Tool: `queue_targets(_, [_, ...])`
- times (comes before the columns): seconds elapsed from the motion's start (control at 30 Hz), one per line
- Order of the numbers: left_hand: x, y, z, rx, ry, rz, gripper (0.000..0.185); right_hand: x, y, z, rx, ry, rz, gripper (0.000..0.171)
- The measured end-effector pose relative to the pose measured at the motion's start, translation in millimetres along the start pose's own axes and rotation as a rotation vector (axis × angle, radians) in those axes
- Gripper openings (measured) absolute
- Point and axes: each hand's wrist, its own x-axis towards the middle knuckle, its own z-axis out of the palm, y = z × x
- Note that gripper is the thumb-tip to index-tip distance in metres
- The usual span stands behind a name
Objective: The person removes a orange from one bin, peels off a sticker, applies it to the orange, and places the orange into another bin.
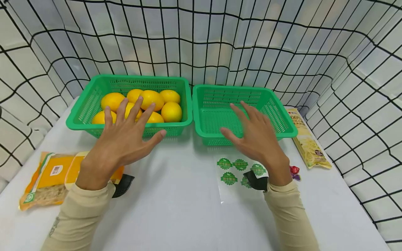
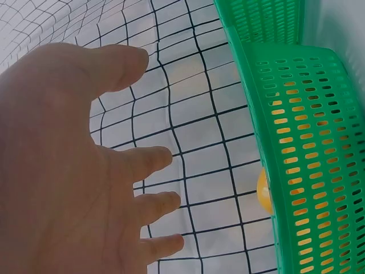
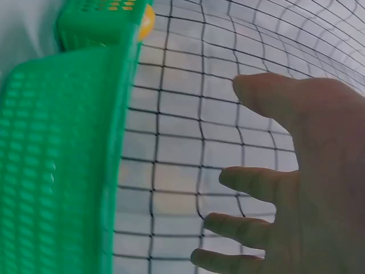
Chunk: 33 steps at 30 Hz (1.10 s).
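**Both hands spread, hovering short of the two green baskets**

Head view: L hand point(image 1: 120, 139) floats palm-down above the tabletop point(image 1: 176, 195), fingers point(image 1: 135, 108) wide apart and straight, holding nothing. Its tips overlap the near rim of the left basket point(image 1: 83, 108), which is full of lemons point(image 1: 171, 111); the fruit lies straight ahead of the fingertips, slightly fwd and to the R, past the rim. R hand point(image 1: 257, 139) is likewise splayed and empty, tips over the near wall of the right basket point(image 1: 282, 115), which holds nothing visible. The baskets sit side by side, rims touching or nearly so, long axes running L–R across the tabletop. So L hand is clearly nearer the lemons; R hand nearer the bare basket. A sticker sheet point(image 1: 233, 170) lies just under and behind the R wrist. An orange packet point(image 1: 47, 181) lies beside the L forearm, a noodle pack point(image 1: 309, 143) to the R of the right basket.

L wrist view: L hand point(image 2: 63, 171) open, fingers spread, nothing gripped. Left basket wall point(image 2: 308, 160) stands apart from the fingertips, yellow showing through the slots; no contact seen.

R wrist view: R hand point(image 3: 308, 188) open, fingers loosely apart, empty. Right basket wall point(image 3: 57, 160) lies across a gap from them, blurred; net backdrop point(image 3: 182, 114) in between.
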Motion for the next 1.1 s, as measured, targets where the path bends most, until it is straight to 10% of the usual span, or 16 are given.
queue_targets(0.6, [-1.3, -10.5, 2.9, -0.019, -0.038, -0.024, 0.087, 56, -48, 73, 0.117, -0.09, -0.102, 0.063])
queue_targets(1.1, [25.3, -30.8, -3.8, -0.257, 0.005, 0.043, 0.09, 59, -50, 90, 0.066, -0.011, -0.076, 0.056])
